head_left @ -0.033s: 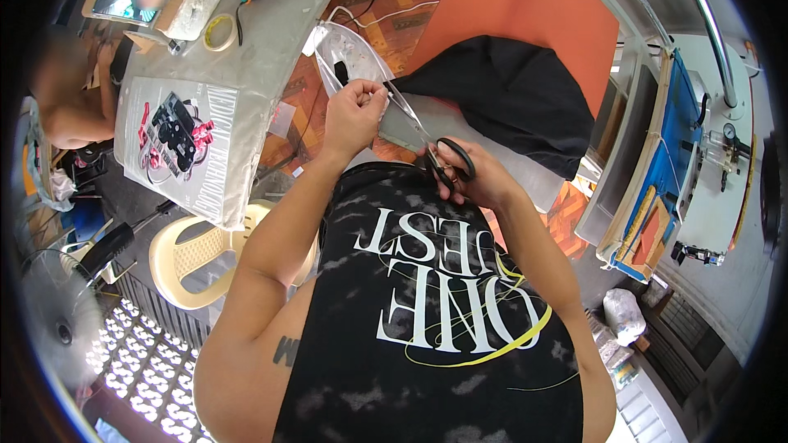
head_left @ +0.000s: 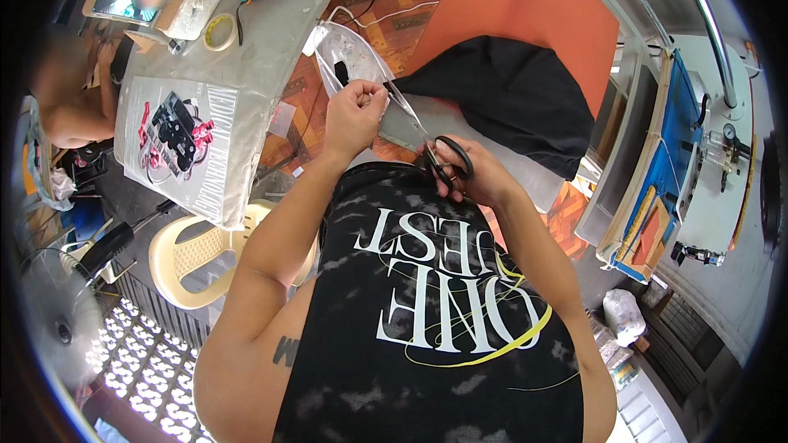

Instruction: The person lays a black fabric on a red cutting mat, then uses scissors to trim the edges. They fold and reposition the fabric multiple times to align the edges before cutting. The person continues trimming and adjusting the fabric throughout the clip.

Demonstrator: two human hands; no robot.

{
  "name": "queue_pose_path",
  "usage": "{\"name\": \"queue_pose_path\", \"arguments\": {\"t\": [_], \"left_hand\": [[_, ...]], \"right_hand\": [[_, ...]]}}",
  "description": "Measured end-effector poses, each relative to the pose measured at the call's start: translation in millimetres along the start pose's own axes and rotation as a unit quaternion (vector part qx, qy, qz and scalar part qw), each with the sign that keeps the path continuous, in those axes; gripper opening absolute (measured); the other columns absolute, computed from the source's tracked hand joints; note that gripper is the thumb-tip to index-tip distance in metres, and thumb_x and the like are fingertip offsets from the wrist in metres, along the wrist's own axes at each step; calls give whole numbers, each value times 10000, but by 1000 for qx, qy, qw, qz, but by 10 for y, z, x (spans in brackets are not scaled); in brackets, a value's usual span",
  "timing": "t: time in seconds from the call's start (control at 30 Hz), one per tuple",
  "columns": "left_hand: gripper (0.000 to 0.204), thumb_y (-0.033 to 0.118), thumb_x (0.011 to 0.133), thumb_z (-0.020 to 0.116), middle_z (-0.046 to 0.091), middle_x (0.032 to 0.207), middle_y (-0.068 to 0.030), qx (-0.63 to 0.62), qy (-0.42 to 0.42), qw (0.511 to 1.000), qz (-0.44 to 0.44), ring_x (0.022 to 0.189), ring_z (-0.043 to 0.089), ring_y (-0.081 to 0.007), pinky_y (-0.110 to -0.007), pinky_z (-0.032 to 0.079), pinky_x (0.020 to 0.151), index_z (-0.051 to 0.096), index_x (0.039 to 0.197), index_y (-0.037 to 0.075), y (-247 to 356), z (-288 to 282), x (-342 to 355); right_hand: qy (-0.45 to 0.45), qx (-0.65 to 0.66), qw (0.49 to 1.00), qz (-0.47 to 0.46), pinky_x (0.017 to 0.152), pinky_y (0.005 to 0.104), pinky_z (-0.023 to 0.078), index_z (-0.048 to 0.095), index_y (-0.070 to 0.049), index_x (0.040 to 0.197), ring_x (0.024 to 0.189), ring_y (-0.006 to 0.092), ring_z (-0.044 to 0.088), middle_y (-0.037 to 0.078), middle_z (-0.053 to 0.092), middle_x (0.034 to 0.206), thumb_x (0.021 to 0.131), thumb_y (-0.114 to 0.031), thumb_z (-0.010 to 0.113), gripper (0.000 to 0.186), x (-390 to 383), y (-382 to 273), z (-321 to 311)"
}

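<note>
The left hand point(head_left: 355, 113) pinches the clear plastic sheet point(head_left: 349, 57) taut; the right hand point(head_left: 476, 174) grips black-handled scissors point(head_left: 439, 156). Tension should keep the cut straight.

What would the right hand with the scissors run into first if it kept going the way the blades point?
Probably the clear plastic sheet that the left hand holds up: the scissors in the right hand point along its edge, towards the left hand's fingers. Depth is unclear.
</note>
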State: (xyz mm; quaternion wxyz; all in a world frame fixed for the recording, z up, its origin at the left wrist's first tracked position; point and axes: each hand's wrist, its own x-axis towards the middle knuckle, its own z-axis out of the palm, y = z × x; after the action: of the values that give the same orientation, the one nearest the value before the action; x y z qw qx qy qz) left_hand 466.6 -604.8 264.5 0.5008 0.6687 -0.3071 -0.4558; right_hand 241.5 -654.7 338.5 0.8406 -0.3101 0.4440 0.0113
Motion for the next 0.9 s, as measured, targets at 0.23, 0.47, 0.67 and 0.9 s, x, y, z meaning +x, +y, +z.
{"name": "queue_pose_path", "arguments": {"t": [0.23,0.47,0.67,0.9], "left_hand": [[170,134,958,661,608,645,15,-5,6,1000,-3,546,512,-35,-243,385,501,662,911,-29,18,1,30],[167,132,961,655,624,662,11,-19,-10,1000,-9,555,520,-41,-243,393,513,674,922,-29,60,-38,23],[168,128,964,648,643,710,9,-84,-27,996,-32,606,542,-40,-234,417,553,676,916,-31,25,-62,31],[157,136,972,653,632,734,34,-68,-1,996,-64,633,524,-30,-224,412,570,692,943,-12,-111,-251,151]], "right_hand": [[13,-99,994,-45,457,239,436,630,-38,1198,600,116,633,10,609,771,943,-439,705,482,232,-128,3],[15,-146,987,-64,488,231,458,644,-43,1125,590,98,601,23,625,799,916,-385,754,416,411,-198,25],[28,-219,973,-66,484,235,470,656,-38,1057,558,98,579,22,603,756,894,-357,781,379,442,-225,-20],[-2,-131,987,-88,494,229,458,646,-43,1062,529,108,584,19,587,722,908,-406,764,412,413,-216,-55]]}}
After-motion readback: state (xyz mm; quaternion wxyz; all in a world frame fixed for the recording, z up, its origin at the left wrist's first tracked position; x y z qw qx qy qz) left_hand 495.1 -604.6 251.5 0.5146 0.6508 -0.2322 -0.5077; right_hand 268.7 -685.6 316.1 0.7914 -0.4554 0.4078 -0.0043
